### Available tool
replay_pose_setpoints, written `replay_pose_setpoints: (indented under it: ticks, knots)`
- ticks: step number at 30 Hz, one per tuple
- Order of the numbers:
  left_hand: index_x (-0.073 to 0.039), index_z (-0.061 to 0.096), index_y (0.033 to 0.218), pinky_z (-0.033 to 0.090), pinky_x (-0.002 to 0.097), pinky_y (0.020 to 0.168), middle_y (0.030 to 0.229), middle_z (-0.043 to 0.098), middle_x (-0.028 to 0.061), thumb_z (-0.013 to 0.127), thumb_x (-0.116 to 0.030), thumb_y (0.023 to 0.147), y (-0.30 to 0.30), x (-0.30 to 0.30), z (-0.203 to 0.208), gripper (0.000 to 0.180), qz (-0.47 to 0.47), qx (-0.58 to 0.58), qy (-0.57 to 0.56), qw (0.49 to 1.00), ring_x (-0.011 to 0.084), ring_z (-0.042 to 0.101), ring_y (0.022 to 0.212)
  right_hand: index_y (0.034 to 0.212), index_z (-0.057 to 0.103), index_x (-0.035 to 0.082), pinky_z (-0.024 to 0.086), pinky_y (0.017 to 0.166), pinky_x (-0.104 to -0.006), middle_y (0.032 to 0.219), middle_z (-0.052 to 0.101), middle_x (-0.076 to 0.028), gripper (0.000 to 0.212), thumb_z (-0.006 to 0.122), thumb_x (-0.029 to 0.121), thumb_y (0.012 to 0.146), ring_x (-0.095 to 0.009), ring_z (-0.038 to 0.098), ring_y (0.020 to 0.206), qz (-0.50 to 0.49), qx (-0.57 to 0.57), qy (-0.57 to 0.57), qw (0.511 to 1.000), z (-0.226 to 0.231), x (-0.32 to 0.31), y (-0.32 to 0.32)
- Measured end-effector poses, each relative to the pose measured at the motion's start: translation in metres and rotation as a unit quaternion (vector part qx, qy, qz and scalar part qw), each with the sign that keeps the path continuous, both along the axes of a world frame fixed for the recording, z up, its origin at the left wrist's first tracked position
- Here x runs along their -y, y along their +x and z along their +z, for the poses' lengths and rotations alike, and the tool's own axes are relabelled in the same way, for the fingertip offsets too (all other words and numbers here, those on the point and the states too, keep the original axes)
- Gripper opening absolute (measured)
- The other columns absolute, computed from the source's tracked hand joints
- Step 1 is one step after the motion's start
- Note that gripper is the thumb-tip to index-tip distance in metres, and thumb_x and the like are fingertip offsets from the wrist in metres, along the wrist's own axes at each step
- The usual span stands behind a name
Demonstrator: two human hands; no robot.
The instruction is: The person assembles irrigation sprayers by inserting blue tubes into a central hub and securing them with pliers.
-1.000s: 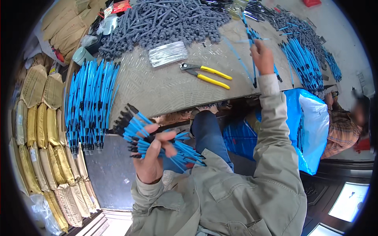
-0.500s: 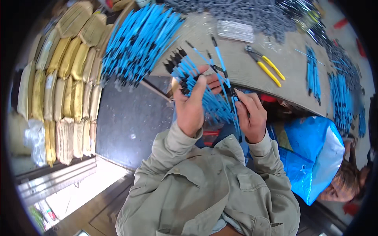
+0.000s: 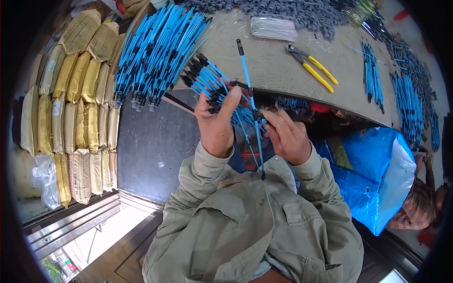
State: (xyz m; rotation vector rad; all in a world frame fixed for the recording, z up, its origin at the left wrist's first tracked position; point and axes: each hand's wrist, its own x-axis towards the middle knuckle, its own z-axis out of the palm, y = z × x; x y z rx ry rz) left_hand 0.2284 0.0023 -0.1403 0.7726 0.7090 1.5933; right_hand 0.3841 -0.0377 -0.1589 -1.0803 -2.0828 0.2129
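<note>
Holding one long blue rod with black ends between both hands, in front of the chest and near the edge of the bench; pointing one tip up over the bench, the other down at the khaki jacket. Pinching near its black middle joint with the bent fingers of the right hand. Grasping a thick bundle of blue rods in the left hand, laying the thumb across and curling the fingers around, partly out of sight behind; pointing many black ends to the upper left.

Noting just beyond, on the bench: pliers with yellow handles, a flat stack of thin silvery pieces, a heap of grey parts at the far side. Counting one big pile of blue rods to the left, a small group and a larger one to the right.

Seeing farther out: a large blue bag at right, a co-worker's plaid sleeve past it, stacked tan and gold packages at far left.
</note>
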Motion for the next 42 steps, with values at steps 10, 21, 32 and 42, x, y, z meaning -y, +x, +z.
replay_pose_setpoints:
  ticks: [10,21,32,42]
  knots:
    - [0.003,0.057,0.100,0.043,0.0246,0.058,0.070,0.056,0.0046,0.062,-0.002,0.081,-0.007,-0.001,0.003,0.020,0.013,-0.157,0.041,0.987,0.0131,0.054,0.062,0.105,0.056,-0.001,0.048,0.052,-0.0297,0.083,0.062,-0.012,0.030,0.061,-0.002,0.076,-0.025,0.062,0.066,-0.001,0.023,0.073,0.997,-0.002,-0.017,0.004]
    - [0.001,0.062,0.098,0.047,0.0243,0.072,0.089,0.065,0.0078,0.063,-0.005,0.082,0.004,0.018,0.013,0.017,-0.269,-0.094,0.017,0.958,0.0113,0.059,0.080,0.092,0.064,0.005,0.037,0.094,-0.0416,0.113,0.055,-0.015,0.024,0.069,0.010,0.070,-0.035,0.047,0.113,0.007,-0.287,0.012,0.958,0.040,0.000,0.028]
    - [0.000,0.061,0.104,0.044,0.0230,0.074,0.095,0.063,0.0024,0.065,-0.003,0.081,0.018,0.029,-0.005,0.023,-0.287,-0.218,0.111,0.926,0.0057,0.053,0.086,0.093,0.067,0.004,0.029,0.099,-0.0444,0.115,0.057,-0.017,0.023,0.067,0.006,0.071,-0.033,0.039,0.122,0.116,-0.259,-0.086,0.955,0.040,-0.008,0.021]
    - [-0.001,0.061,0.101,0.044,0.0233,0.070,0.088,0.063,0.0004,0.065,-0.003,0.080,0.019,0.034,-0.004,0.021,-0.286,-0.204,0.115,0.929,0.0047,0.051,0.080,0.085,0.064,0.000,0.035,0.093,-0.0384,0.104,0.059,-0.013,0.013,0.065,0.003,0.073,-0.028,0.046,0.110,0.102,-0.286,-0.086,0.949,0.042,-0.003,0.012]
